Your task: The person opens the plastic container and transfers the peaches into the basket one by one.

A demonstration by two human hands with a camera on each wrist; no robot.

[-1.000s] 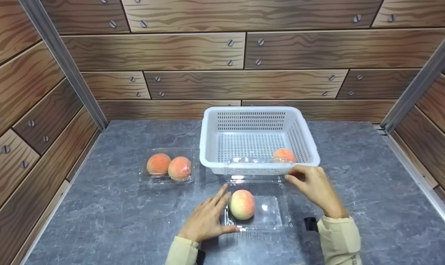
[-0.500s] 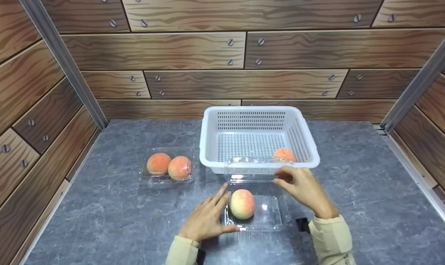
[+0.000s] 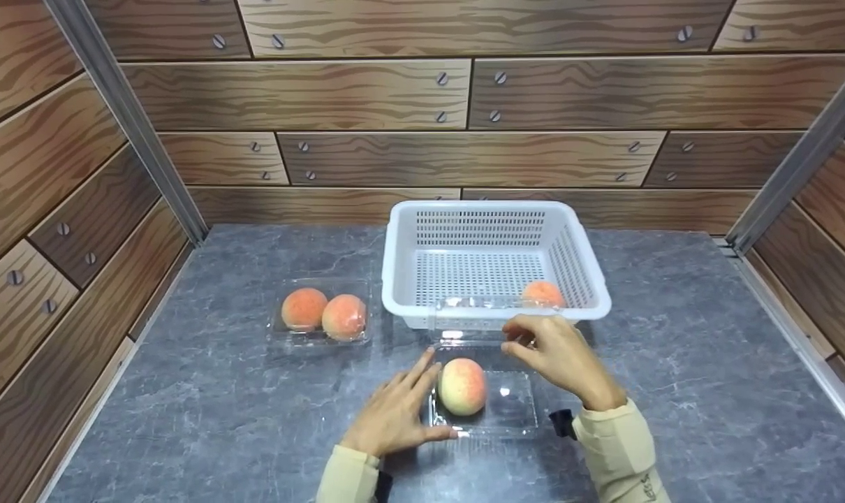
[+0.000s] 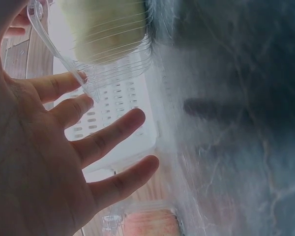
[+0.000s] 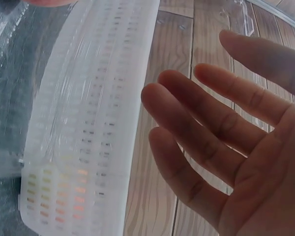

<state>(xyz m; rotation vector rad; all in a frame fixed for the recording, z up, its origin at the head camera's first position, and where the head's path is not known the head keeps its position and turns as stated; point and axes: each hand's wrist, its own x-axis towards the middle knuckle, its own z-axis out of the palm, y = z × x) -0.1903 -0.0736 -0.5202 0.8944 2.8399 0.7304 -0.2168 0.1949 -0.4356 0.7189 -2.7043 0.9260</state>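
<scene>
A peach [image 3: 462, 387] lies in the left part of a clear plastic clamshell box [image 3: 510, 423], whose lid [image 3: 468, 328] stands folded back toward the basket. My left hand [image 3: 394, 412] spreads over the box's left edge, thumb at the front rim and fingertips by the back corner. The left wrist view shows straight fingers [image 4: 115, 132], two of them touching the clear rim. Over the lid's right side is my right hand [image 3: 559, 356], its thumb and forefinger a little apart. Its fingers [image 5: 201, 118] look loosely bent around nothing in the right wrist view.
A white slotted basket [image 3: 600, 290] stands behind the box with one peach [image 3: 542, 294] in its front right corner. On the left is a second clear box [image 3: 325, 285] holding two peaches [image 3: 304, 309]. Wood-patterned walls [image 3: 366, 94] enclose the grey tabletop [image 3: 206, 405].
My right hand has moved left along the folded-back lid, from its right corner inward. The left hand, the peach and the box have stayed in place.
</scene>
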